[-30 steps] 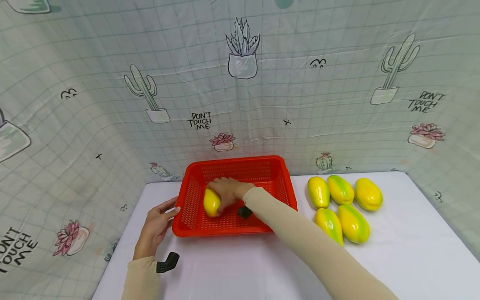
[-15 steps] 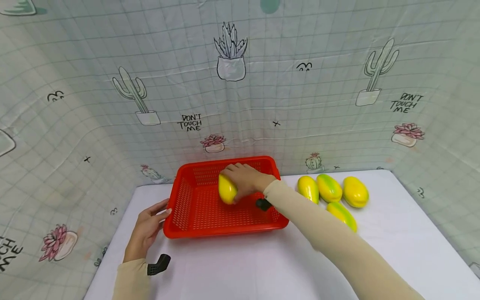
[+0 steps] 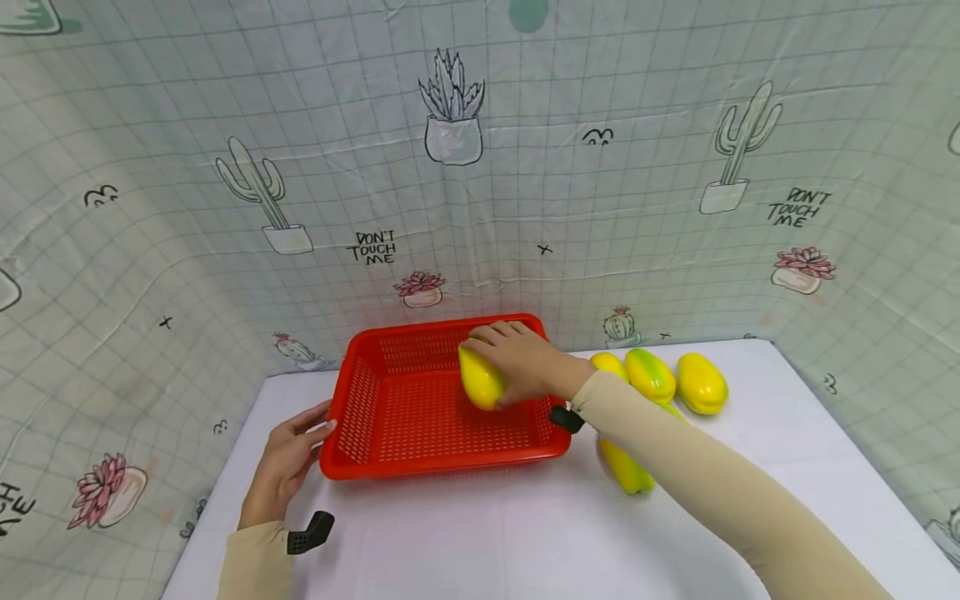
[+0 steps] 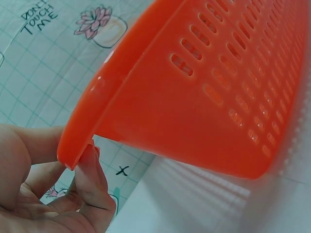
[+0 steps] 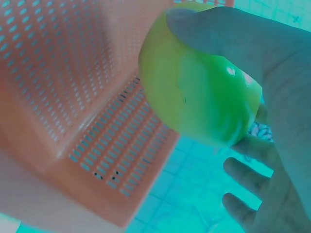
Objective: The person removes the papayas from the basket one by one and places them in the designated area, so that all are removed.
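Observation:
My right hand (image 3: 521,358) grips a yellow and green mango (image 3: 480,379) over the right half of a red perforated plastic basket (image 3: 442,461). In the right wrist view, the thumb lies over the mango (image 5: 194,92) and some of the other fingers are spread below it. At the basket's left side, my left hand (image 3: 288,454) holds the rim. The left wrist view shows thumb and fingers pinching the rim's corner (image 4: 80,136). No other fruit shows inside the basket.
Several more mangoes (image 3: 702,383) lie on the white table (image 3: 450,542) right of the basket, partly hidden by my right sleeve (image 3: 675,467). A patterned cloth (image 3: 525,200) hangs behind and at both sides.
My right hand has carried the mango up and rightward from the basket's left part. The left hand stays at the rim. The head view has turned slightly right.

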